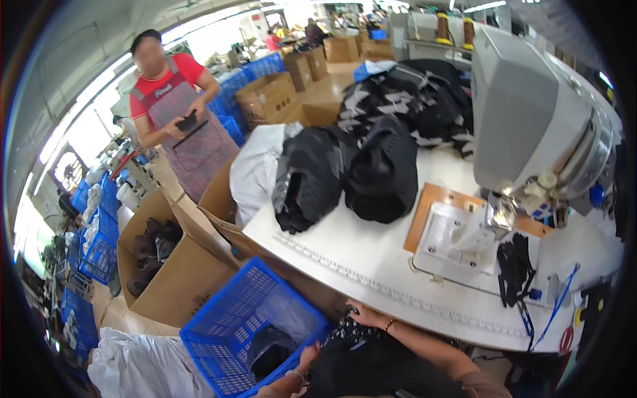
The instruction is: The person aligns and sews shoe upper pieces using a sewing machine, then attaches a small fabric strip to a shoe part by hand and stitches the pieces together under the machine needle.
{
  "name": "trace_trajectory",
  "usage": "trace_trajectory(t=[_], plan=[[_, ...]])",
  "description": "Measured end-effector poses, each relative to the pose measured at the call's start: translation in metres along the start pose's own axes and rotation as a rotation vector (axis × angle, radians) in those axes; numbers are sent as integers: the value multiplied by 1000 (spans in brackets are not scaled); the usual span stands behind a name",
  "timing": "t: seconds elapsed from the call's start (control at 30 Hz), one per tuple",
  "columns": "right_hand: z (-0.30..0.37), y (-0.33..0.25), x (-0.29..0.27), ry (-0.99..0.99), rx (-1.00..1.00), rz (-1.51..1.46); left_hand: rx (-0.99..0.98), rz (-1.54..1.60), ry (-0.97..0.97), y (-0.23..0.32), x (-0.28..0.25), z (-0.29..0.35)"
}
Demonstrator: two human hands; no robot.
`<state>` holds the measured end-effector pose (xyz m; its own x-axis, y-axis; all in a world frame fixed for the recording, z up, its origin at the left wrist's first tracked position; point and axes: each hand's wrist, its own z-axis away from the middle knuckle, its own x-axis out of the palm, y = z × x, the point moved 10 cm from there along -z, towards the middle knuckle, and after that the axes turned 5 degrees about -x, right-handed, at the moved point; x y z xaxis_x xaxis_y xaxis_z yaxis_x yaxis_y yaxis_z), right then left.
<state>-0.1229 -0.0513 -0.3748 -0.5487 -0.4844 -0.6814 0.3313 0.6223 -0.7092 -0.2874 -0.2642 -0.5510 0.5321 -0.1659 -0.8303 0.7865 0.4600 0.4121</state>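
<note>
My left hand (308, 359) is at the right rim of a blue plastic basket (219, 361), beside the black cloth over my lap. Its fingers are too small and partly hidden to read. Inside the basket lies a black shoe-like piece (271, 348) next to a clear plastic bag. My right hand (363, 314) is curled just below the front edge of the white sewing table (352, 249). Something small and dark shows at its fingertips, but its kind is unclear. On the table stand two bundles of black perforated shoe uppers (308, 176) (381, 172).
A grey sewing machine (524, 113) stands on the right, with black straps (515, 265) and red-handled scissors (566, 338) near it. Behind lies a black-and-grey pile (411, 99). Cardboard boxes (179, 278) and a white sack (146, 365) flank the basket. A person (176, 113) stands far left.
</note>
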Motion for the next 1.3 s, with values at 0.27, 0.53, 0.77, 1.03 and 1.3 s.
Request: trace_trajectory(t=[0.27,0.53,0.77,1.03,1.3], plan=[[42,-137,-36,-476,-155,-327,120,637,790,186,-296,8],[76,-212,-172,-310,-182,-497,903,407,942,457,-428,53],[98,-172,-239,-1,53,-530,830,51,1020,546,-436,-14],[91,-132,-275,94,142,-202,1015,123,987,553,-435,-37],[6,-108,-284,285,103,-106,1098,251,975,526,-509,16]])
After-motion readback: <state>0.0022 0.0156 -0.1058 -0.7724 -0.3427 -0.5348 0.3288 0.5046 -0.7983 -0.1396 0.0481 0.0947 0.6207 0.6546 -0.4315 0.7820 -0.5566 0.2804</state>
